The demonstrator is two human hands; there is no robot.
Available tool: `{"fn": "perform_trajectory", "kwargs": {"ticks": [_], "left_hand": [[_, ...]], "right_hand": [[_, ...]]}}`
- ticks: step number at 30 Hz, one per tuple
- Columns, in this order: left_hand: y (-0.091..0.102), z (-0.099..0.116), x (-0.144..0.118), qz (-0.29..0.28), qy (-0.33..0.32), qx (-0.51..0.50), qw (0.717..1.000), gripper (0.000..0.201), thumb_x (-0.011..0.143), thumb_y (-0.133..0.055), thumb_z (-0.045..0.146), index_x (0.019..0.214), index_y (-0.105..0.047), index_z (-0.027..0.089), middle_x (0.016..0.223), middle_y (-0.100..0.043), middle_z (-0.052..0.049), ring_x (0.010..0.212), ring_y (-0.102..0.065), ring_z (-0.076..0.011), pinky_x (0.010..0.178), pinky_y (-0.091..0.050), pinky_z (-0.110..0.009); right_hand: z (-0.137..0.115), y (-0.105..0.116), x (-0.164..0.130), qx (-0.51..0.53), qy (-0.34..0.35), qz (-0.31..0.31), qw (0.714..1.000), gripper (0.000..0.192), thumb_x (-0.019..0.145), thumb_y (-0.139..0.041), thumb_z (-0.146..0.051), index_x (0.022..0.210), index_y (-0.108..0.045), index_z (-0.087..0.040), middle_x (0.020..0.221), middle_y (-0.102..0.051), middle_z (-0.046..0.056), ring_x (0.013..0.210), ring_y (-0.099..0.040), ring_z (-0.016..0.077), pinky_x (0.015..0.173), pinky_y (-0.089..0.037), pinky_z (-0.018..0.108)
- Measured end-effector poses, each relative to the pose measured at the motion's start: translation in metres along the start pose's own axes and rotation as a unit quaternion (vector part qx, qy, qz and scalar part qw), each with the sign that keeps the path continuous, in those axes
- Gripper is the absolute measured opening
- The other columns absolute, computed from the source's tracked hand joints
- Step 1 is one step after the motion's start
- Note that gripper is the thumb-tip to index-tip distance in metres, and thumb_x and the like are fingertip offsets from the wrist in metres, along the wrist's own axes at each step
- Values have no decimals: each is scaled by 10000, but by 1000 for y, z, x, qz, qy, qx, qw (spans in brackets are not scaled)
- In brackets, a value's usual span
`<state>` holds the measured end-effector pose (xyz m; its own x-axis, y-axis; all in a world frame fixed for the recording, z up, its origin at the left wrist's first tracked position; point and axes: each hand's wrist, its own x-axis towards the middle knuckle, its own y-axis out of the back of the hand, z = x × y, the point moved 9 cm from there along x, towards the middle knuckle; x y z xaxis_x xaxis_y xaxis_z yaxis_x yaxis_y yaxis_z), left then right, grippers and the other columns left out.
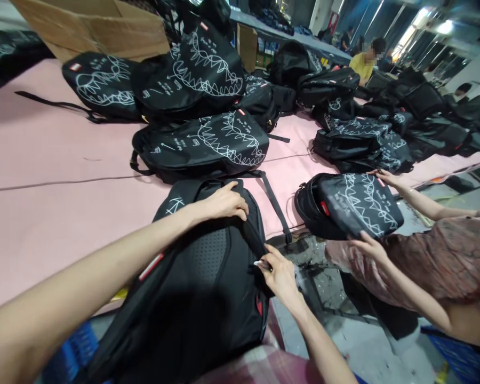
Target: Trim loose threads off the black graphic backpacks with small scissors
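A black backpack (208, 256) lies back side up in front of me, partly over the table edge, its mesh back panel showing. My left hand (228, 201) is closed over the shoulder strap near its top, fingers curled on the fabric. At the bag's right side, my right hand (280, 274) pinches the strap edge with thumb and forefinger. A small dark tool with a white tip (260, 263) is tucked in the same hand; its exact kind is not clear. A loose webbing strap (274, 205) trails beyond the bag toward the right.
Beside me on the right, another person's hands (370, 245) hold a black backpack (352, 205) with white scribbled print. More printed backpacks (208, 141) lie across the pink table (64, 144). A cardboard box (96, 29) stands at the back left. Blue crates (74, 349) are below.
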<state>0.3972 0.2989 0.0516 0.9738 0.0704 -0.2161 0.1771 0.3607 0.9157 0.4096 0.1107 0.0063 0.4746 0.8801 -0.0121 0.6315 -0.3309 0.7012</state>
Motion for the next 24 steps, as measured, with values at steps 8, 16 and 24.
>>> {"fn": "perform_trajectory", "kwargs": {"ticks": [8, 16, 24], "left_hand": [[43, -24, 27, -70, 155, -105, 980, 384, 704, -556, 503, 709, -716, 154, 661, -648, -44, 642, -545, -178, 613, -337, -242], [37, -27, 14, -78, 158, -142, 974, 360, 688, -553, 489, 609, -672, 159, 606, -615, -20, 609, -510, -148, 592, -317, -218], [29, -22, 8, -83, 137, -149, 976, 410, 678, -520, 530, 514, -576, 159, 532, -518, 4, 562, -446, -132, 565, -287, -217]], "right_hand": [[50, 16, 34, 351, -140, -13, 926, 151, 648, -691, -295, 615, -608, -173, 585, -553, -28, 552, -460, 104, 561, -356, 229], [49, 11, 30, 355, -151, -21, 922, 157, 648, -699, -305, 629, -621, -170, 589, -563, -21, 518, -435, 94, 514, -323, 226], [48, 12, 19, 367, -151, -29, 917, 165, 648, -696, -319, 633, -620, -173, 524, -518, -41, 468, -387, 82, 472, -284, 217]]}}
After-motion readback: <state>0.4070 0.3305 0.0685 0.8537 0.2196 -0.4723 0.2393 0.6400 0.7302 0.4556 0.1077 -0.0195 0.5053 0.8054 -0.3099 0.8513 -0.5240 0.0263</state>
